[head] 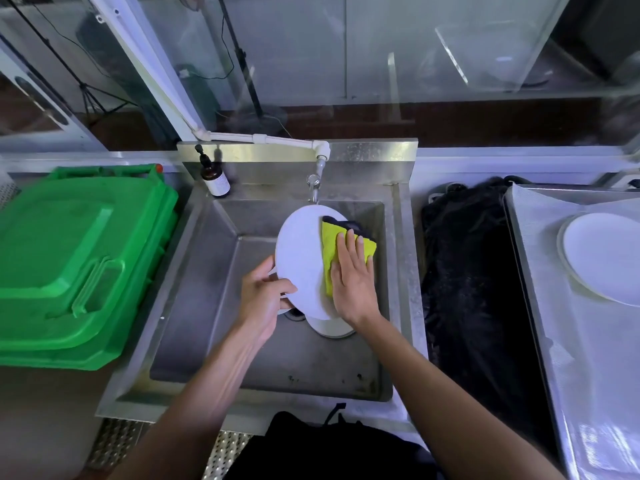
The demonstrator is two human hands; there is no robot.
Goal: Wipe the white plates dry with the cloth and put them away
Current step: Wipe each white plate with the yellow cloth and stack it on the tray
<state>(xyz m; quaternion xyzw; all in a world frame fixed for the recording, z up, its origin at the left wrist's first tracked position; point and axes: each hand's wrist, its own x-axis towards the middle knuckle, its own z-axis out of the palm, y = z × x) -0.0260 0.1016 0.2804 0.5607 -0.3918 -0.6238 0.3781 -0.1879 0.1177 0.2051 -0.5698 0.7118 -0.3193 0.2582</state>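
Steel sink point(403, 271) at centre, basin sunk in wide flat rim. Brown pump bottle point(215, 176) upright on far-left rim corner. Tap point(314, 183) over far edge of basin. White plate point(332, 329) lying on basin floor near drain, partly hidden. Green bin lid point(79, 258) left of sink, touching its rim. Black cloth point(474, 282) spread just right of sink. Steel tabletop point(568, 341) at far right, under clear film; white plate stack point(609, 254) on it, cut by frame edge.
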